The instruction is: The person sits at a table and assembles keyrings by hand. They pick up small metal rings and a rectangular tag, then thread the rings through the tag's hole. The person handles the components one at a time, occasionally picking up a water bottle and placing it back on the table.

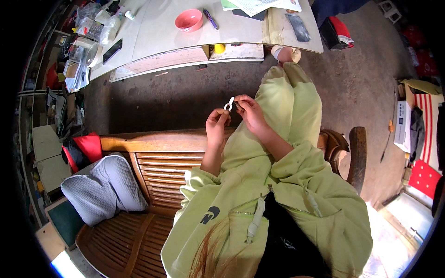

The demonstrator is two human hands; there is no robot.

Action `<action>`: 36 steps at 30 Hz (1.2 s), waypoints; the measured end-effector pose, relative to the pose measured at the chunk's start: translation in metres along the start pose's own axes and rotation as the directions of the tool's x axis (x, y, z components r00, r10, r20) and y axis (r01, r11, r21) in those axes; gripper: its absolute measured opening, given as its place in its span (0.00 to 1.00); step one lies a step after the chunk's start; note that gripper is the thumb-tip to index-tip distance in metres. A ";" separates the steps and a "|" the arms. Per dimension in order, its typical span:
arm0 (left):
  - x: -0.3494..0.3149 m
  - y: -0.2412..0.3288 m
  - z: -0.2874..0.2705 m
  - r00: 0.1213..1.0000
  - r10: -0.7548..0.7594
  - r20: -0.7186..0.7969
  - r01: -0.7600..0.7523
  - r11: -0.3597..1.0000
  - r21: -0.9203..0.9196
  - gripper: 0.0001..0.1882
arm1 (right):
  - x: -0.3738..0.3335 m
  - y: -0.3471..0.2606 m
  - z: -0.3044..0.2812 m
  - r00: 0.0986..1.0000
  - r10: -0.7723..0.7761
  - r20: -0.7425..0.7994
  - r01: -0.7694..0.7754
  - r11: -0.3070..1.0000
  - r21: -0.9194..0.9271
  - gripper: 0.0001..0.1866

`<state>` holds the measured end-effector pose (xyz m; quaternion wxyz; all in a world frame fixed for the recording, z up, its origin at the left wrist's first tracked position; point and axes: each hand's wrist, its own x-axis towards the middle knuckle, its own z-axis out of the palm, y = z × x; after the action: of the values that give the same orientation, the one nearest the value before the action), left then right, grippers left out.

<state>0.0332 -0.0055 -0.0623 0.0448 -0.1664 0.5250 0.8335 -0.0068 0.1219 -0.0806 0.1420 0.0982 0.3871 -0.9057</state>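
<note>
I sit on a wooden bench [153, 160] in a light green hoodie and trousers. Both hands are raised in front of my knee. My left hand [217, 124] pinches a small white looped piece [229, 104] at its lower end. My right hand [249, 111] closes its fingertips on the same piece from the right, next to a small dark part that is too small to make out. The hands almost touch each other.
A grey quilted cushion [104, 187] lies on the bench to my left. Ahead stands a low table [185, 32] with a pink bowl [188, 20], a pen, a phone, papers and plastic containers. A red and black bag [82, 150] sits left. The bench armrest [357, 155] is right.
</note>
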 end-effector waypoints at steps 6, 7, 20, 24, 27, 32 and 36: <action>-0.003 0.003 0.005 0.999 0.024 -0.035 -0.019 0.990 0.137 0.03 | 0.000 0.003 -0.002 0.987 -0.115 0.116 0.147 0.933 -0.328 0.04; -0.004 0.003 0.005 0.999 0.037 -0.032 -0.032 0.986 0.166 0.03 | -0.001 0.002 -0.003 0.989 -0.103 0.105 0.134 0.924 -0.357 0.05; -0.002 -0.001 0.008 0.996 0.081 0.029 -0.086 0.948 0.306 0.04 | -0.002 0.003 -0.001 0.992 -0.099 0.076 0.117 0.951 -0.285 0.10; -0.001 -0.005 0.003 0.997 0.074 0.027 -0.079 0.938 0.337 0.04 | -0.001 0.002 -0.001 1.000 -0.012 0.014 0.014 0.992 -0.122 0.11; -0.003 0.000 0.005 0.995 0.090 -0.039 -0.071 0.935 0.347 0.04 | -0.001 0.002 0.000 0.999 -0.008 0.043 0.015 0.987 -0.160 0.11; -0.002 0.001 0.003 0.991 0.130 -0.008 -0.118 0.923 0.366 0.04 | 0.001 0.005 -0.002 1.000 -0.001 0.025 0.005 0.990 -0.140 0.10; -0.003 0.001 0.002 0.989 0.144 -0.041 -0.122 0.934 0.335 0.04 | 0.000 0.003 -0.002 0.999 0.021 0.034 -0.014 0.981 -0.192 0.09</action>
<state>0.0358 -0.0037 -0.0598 -0.0013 -0.1475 0.6690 0.7285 -0.0053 0.1215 -0.0840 0.1658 0.0712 0.4692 -0.8645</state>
